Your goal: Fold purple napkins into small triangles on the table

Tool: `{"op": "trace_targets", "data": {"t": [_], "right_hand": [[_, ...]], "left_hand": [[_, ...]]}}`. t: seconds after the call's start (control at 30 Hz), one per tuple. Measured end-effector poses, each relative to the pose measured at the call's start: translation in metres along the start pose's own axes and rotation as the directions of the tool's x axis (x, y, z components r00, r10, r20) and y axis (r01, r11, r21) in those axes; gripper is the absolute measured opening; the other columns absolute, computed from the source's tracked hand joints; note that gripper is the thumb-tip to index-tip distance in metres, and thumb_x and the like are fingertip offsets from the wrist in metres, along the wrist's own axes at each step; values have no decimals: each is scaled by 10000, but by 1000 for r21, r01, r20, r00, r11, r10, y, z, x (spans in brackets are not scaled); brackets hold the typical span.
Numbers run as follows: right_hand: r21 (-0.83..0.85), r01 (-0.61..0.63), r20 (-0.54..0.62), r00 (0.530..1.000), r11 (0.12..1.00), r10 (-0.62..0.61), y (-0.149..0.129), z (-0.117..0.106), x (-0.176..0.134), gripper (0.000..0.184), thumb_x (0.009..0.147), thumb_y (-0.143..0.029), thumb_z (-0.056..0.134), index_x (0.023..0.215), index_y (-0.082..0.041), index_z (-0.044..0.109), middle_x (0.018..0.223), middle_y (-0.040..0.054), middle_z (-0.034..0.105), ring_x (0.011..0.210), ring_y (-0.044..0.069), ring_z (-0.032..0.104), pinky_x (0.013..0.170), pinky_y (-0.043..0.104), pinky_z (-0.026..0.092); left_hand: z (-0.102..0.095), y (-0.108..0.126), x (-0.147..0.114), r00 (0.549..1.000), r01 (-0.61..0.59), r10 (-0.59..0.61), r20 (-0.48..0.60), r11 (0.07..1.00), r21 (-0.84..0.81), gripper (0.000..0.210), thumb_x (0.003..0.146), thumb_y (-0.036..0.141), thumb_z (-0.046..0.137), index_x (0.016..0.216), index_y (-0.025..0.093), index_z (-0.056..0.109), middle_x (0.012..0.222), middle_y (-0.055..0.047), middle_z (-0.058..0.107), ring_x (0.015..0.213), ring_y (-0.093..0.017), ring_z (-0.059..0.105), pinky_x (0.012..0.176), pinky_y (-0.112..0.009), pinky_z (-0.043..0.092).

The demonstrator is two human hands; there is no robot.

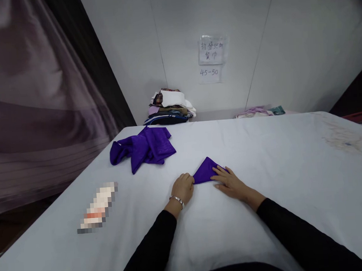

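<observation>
A purple cloth napkin (204, 171), folded into a triangle, lies on the white-covered table with its peak pointing away from me. My left hand (183, 188), a silver bracelet on its wrist, has its fingers curled closed at the napkin's left corner and pinches it. Stretched out and slightly apart, the fingers of my right hand (229, 182) rest flat over the napkin's right part and hide that corner. A loose heap of purple cloth (147, 148) lies crumpled farther back on the left.
A blurred-out flat object (97, 207) lies on the table (296, 185) to my left. Beyond the far edge are a pile of folded clothes (169, 107) and some lilac fabric (253, 112). Handwritten paper signs (211, 59) hang on the wall; a curtain (42, 99) hangs at left.
</observation>
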State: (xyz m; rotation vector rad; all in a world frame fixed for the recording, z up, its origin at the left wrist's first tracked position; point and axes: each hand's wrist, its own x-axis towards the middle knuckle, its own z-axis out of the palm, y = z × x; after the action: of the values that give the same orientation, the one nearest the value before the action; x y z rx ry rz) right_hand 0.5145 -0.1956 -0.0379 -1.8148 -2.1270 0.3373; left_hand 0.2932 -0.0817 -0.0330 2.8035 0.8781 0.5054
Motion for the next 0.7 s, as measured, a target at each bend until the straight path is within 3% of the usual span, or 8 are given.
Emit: {"op": "trace_targets", "data": {"t": [0.27, 0.4, 0.47, 0.57, 0.7], "right_hand": [[43, -5, -2, 1000, 999, 5, -2, -3, 0, 345, 875, -405, 413, 1171, -273, 531, 1432, 76, 291, 1340, 225, 146, 1051, 502, 88], [44, -12, 8, 1000, 999, 12, -3, -5, 1, 348, 864, -421, 427, 1160, -276, 539, 1432, 73, 290, 1338, 225, 156, 1052, 504, 88], [47, -14, 15, 1000, 999, 13, -3, -5, 1, 355, 863, -423, 425, 1171, -283, 532, 1436, 64, 281, 1338, 229, 154, 1050, 515, 86], [62, -7, 23, 1000, 998, 5, -3, -5, 0, 390, 862, -432, 431, 1217, -289, 501, 1443, 60, 260, 1341, 240, 134, 1050, 526, 77], [116, 4, 46, 999, 993, -9, -1, -9, -3, 459, 853, -492, 435, 1263, -288, 465, 1442, 65, 263, 1341, 251, 133, 1056, 527, 55]], "left_hand": [[-11, 15, 11, 998, 60, -60, -36, 998, 2, 74, 729, 156, 518, 758, 214, 554, 811, -12, 567, 808, -174, 506, 714, -312, 400], [-2, 36, 35, 998, -25, 22, -58, 999, -44, 227, 851, 285, 423, 1030, 230, 551, 1112, -31, 573, 1048, -179, 479, 899, -342, 367], [9, 42, 47, 998, -52, 52, 17, 998, -33, 344, 873, 323, 382, 1189, 227, 478, 1309, -43, 466, 1207, -192, 376, 995, -373, 303], [25, 41, 57, 982, -15, 8, 186, 999, 36, 468, 885, 382, 320, 1315, 202, 360, 1438, -51, 303, 1320, -222, 216, 1054, -438, 219], [34, 36, 57, 974, -4, -15, 228, 997, 83, 507, 892, 385, 261, 1353, 180, 308, 1466, -42, 235, 1345, -218, 150, 1074, -455, 173]]}}
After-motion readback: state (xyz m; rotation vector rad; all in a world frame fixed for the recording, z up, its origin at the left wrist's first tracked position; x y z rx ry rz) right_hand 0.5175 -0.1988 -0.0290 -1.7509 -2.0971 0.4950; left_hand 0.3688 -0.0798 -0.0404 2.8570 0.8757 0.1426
